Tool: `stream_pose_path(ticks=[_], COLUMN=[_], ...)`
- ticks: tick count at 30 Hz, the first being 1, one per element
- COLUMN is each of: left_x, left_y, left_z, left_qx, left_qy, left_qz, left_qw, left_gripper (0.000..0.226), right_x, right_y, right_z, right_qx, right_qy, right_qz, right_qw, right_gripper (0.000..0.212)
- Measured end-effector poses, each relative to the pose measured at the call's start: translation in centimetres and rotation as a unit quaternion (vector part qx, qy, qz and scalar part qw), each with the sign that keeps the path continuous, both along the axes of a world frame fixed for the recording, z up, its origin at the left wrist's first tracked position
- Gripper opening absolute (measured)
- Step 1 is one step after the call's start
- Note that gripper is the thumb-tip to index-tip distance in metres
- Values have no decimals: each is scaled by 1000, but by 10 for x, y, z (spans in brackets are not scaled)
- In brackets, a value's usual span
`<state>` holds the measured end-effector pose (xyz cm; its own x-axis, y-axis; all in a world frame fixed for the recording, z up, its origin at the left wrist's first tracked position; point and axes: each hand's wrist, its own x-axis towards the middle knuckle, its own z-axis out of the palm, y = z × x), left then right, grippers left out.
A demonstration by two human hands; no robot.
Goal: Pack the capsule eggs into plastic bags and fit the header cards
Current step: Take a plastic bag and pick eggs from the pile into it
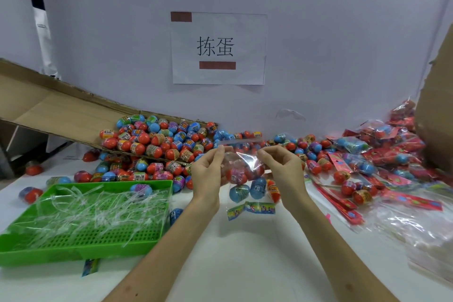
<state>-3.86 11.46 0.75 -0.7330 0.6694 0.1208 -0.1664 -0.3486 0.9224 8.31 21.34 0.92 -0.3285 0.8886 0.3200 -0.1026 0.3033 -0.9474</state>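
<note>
A clear plastic bag (241, 163) with red and blue capsule eggs inside hangs above the white table, held up between both hands. My left hand (208, 171) pinches the bag's upper left edge, my right hand (282, 167) pinches its upper right edge. A heap of loose red and blue capsule eggs (157, 144) spills from a tipped cardboard box (56, 108) behind my hands. Two blue eggs (247, 190) lie just below the bag. Red header cards (340, 206) lie in a stack to the right.
A green perforated tray (81, 240) full of clear plastic strips sits front left. Finished packed bags (382, 147) pile up at the right, with loose clear bags (421, 235) front right. A printed paper strip (250, 208) lies below the bag. A brown carton (436, 105) stands at the far right.
</note>
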Motion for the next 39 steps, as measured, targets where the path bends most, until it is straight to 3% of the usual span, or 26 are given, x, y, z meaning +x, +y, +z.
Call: stream_pose_path(ticks=[2,4,6,9,16,29,39], left_x=[0,0,3,8,18,10,13], left_y=[1,2,2,1,1,-1,-3], left_z=[-1,-3,-5,-6,-11,-17,-16], left_qx=[-8,-16,-19,-5,23,-27,-33], left_qy=[17,45,74,120,245,432,450], left_qz=[14,20,11,-11,-39,26,28], left_qw=[1000,999,997,993,969,901,892], left_gripper=[32,30,26,21,16,20,21], right_x=[-1,-1,-1,-5,-4,-2,-1], right_y=[-4,-7,-10,-14,-10,-10,-10], right_z=[-2,-2,-2,-3,-4,-4,-6], right_qx=[127,277,377,429,426,406,463], right_qy=[-36,-56,-52,-61,-76,-77,-113], right_qz=[-86,-152,-159,-134,-100,-55,-105], right_qw=[987,947,911,891,896,909,873], right_gripper=[21,32,25,13,8,11,6])
